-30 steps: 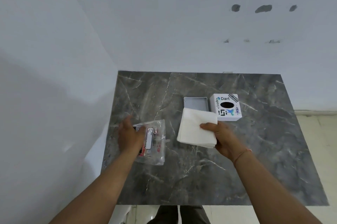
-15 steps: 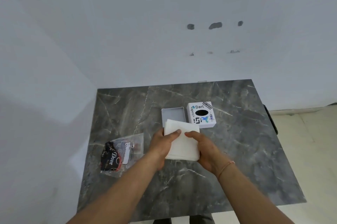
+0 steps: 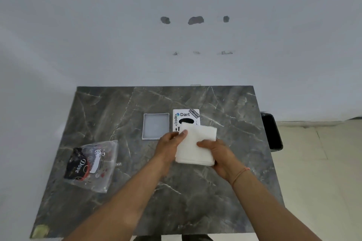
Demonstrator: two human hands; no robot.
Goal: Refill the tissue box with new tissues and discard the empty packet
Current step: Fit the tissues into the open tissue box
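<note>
A white stack of tissues (image 3: pixel 195 143) is held above the middle of the dark marble table (image 3: pixel 109 107). My left hand (image 3: pixel 169 142) grips its left edge with the thumb on top, and my right hand (image 3: pixel 216 154) holds its lower right corner. Just behind the stack stands the white tissue box (image 3: pixel 186 117) with a black oval hole and "Dart" print; the tissues hide its near part. Left of that box lies its open grey tray (image 3: pixel 155 126), with nothing in it. The clear plastic packet (image 3: pixel 92 165) with a black "Dove" label lies flat at the table's left.
The table stands against a white wall, with another wall close on the left. A black object (image 3: pixel 272 133) sits beside the table's right edge over a beige tiled floor. A yellowish patch (image 3: pixel 40 231) marks the table's near left corner.
My left hand let go of the packet, which stayed on the table's left, and came over to grip the tissue stack. The stack then shifted right, in front of the printed box.
</note>
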